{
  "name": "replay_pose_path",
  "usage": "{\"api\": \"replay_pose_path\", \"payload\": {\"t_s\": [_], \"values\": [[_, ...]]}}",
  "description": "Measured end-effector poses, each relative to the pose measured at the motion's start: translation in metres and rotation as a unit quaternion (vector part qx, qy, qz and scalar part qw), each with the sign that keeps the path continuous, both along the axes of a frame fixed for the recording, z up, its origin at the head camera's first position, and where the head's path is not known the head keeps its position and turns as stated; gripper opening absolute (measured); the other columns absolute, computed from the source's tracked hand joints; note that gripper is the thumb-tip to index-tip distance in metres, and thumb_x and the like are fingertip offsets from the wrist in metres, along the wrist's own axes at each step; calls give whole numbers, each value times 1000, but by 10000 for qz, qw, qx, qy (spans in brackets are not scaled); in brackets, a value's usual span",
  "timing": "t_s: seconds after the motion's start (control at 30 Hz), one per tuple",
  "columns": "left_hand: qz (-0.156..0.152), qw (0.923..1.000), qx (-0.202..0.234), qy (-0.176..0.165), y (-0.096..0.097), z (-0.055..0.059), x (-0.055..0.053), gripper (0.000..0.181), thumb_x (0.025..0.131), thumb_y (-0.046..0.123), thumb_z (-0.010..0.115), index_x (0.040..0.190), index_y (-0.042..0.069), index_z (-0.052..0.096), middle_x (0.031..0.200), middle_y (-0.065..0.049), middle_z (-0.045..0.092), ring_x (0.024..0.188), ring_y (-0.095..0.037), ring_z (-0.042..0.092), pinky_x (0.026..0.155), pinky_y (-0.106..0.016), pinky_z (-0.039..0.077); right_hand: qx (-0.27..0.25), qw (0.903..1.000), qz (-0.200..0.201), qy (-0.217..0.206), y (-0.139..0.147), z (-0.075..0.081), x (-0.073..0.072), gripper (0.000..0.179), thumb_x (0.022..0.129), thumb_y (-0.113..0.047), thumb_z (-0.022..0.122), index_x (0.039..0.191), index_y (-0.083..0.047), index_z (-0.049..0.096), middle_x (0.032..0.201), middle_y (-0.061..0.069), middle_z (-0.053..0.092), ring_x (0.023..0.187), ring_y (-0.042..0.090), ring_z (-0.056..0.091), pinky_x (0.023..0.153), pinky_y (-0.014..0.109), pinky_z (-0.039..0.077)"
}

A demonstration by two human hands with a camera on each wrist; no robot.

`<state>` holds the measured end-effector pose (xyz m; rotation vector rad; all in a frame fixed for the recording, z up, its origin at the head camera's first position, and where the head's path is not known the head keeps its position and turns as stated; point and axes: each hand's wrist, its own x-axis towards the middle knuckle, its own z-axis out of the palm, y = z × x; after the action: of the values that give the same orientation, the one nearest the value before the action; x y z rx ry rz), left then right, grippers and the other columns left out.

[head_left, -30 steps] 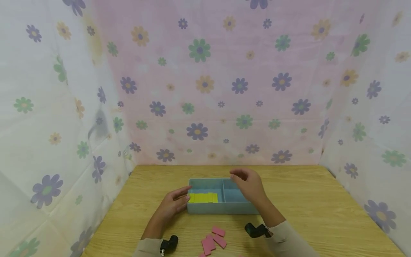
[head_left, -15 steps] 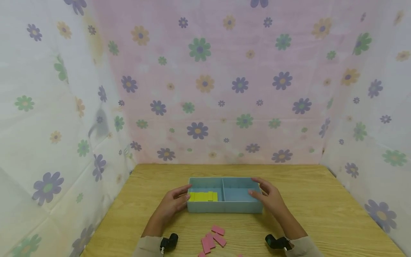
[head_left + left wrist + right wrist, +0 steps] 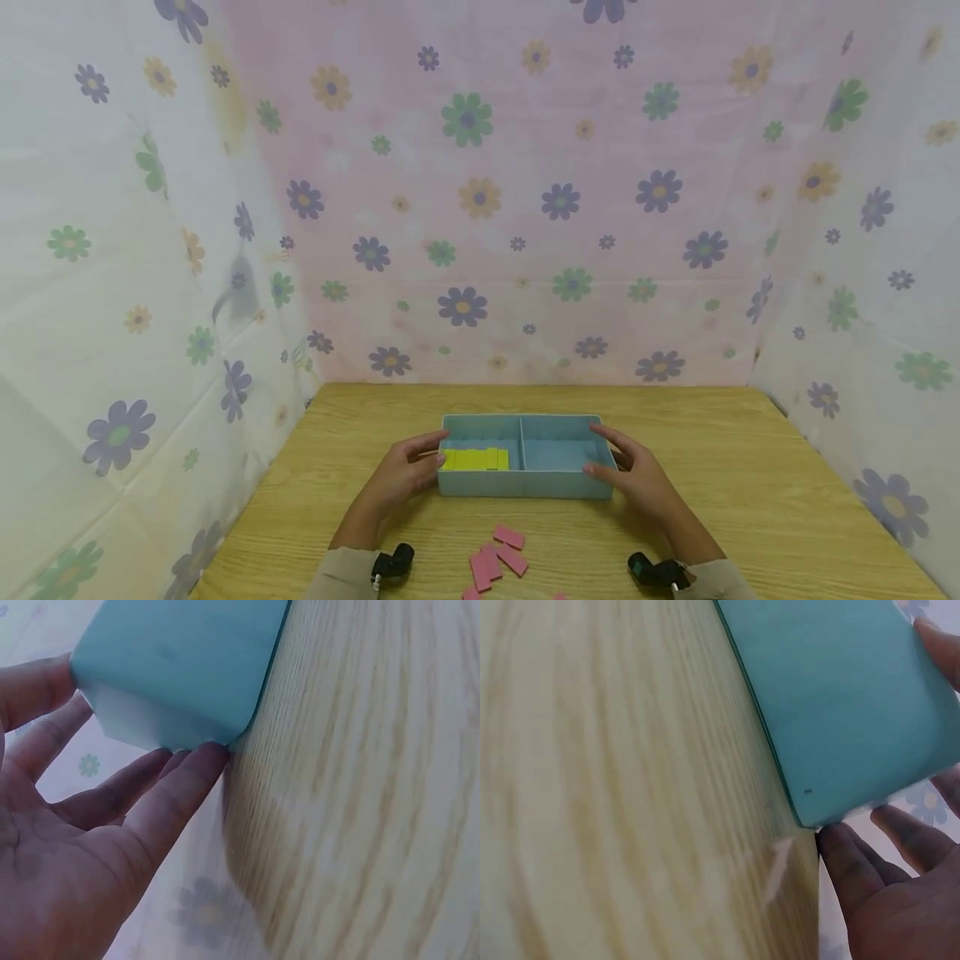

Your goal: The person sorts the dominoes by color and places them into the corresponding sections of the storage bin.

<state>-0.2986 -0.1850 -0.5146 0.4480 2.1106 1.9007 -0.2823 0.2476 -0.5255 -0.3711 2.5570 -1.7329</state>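
Note:
A light blue two-compartment box rests on the table in the head view. Yellow rectangular tiles lie side by side along the near wall of its left compartment. My left hand touches the left end, fingers extended; the left wrist view shows the fingertips on the end wall and the thumb at the upper corner. At the opposite end, my right hand has its thumb over the near rim and extended fingers against the end wall. A gap separates each palm from the box.
Several pink rectangular tiles lie loose on the wooden table in front of the box, some overlapping. Flower-patterned cloth hangs at the back and both sides. A black wrist camera sits on the left sleeve.
My right hand has moved from above the right compartment out to the box's right end and now touches it. The left hand stays at the left end; the tiles have not moved.

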Motion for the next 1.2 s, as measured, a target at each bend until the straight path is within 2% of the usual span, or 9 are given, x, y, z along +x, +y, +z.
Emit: {"api": "replay_pose_path", "payload": {"t_s": [0.2, 0.37, 0.47, 0.6, 0.73, 0.87, 0.97, 1.07, 1.2], "values": [[401, 9949, -691, 616, -1, 5, 5, 51, 106, 21, 61, 155, 11, 49, 156, -24, 46, 137, -43, 53, 99, -48, 58, 71, 10000, -5, -22, 1, 0, -2, 73, 98, -34, 74, 161, -28, 38, 171, 15, 23, 148, 53, 34, 112, 64, 43], [1304, 9706, -1573, 1274, -2, 16, 17, 41, 102, 22, 68, 142, 14, 62, 136, -14, 65, 119, -32, 65, 91, -42, 60, 71, 10000, -13, -55, 1, 1, -3, 75, 96, -37, 76, 161, -30, 38, 171, 17, 22, 147, 55, 33, 111, 64, 44], [1430, 9576, -1999, 1507, -2, 24, 29, 22, 99, 20, 72, 120, 14, 71, 105, -4, 70, 94, -17, 66, 74, -30, 58, 49, 10000, -25, -41, 0, 1, -4, 75, 96, -37, 76, 160, -31, 38, 171, 17, 21, 148, 55, 32, 112, 65, 43], [594, 9579, -2317, 1590, 3, 30, 49, 8, 94, 15, 77, 100, 12, 73, 83, 1, 63, 72, -8, 56, 60, -23, 50, 71, 10000, -33, 5, 1, 1, -4, 74, 96, -36, 76, 160, -30, 38, 171, 17, 21, 148, 54, 33, 112, 64, 43], [-674, 9552, -2493, 1450, 15, 30, 69, 23, 88, 17, 84, 108, 12, 73, 93, 1, 67, 74, -4, 58, 64, -22, 52, 126, 9999, -32, 52, 0, 3, -5, 75, 96, -37, 76, 160, -29, 38, 171, 16, 21, 148, 53, 33, 111, 64, 43], [-1463, 9403, -2697, 1475, 29, 28, 86, 40, 82, 26, 90, 117, 19, 71, 99, 8, 65, 73, 0, 58, 66, -19, 53, 161, 9998, -46, 78, -1, 4, -4, 76, 96, -38, 76, 161, -29, 38, 171, 16, 22, 148, 54, 34, 111, 64, 44], [-1689, 9234, -2954, 1775, 37, 24, 95, 50, 79, 36, 92, 121, 22, 69, 100, 14, 61, 77, 3, 55, 69, -16, 51, 173, 9998, -72, 86, 0, 3, -4, 76, 95, -39, 76, 160, -29, 38, 171, 16, 22, 147, 54, 35, 110, 64, 44], [-1646, 9076, -3233, 2114, 42, 19, 99, 52, 77, 39, 92, 121, 26, 67, 100, 16, 57, 82, 4, 52, 71, -15, 48, 184, 9997, -99, 101, 0, 1, -3, 75, 95, -39, 76, 160, -29, 39, 171, 17, 23, 147, 54, 35, 110, 65, 44], [-1456, 9078, -3294, 2147, 46, 14, 99, 50, 76, 33, 92, 118, 29, 66, 99, 15, 56, 82, 4, 51, 70, -15, 48, 180, 9997, -123, 53, 1, -1, -2, 75, 95, -40, 76, 160, -30, 39, 170, 16, 24, 148, 53, 35, 111, 65, 43]]}}
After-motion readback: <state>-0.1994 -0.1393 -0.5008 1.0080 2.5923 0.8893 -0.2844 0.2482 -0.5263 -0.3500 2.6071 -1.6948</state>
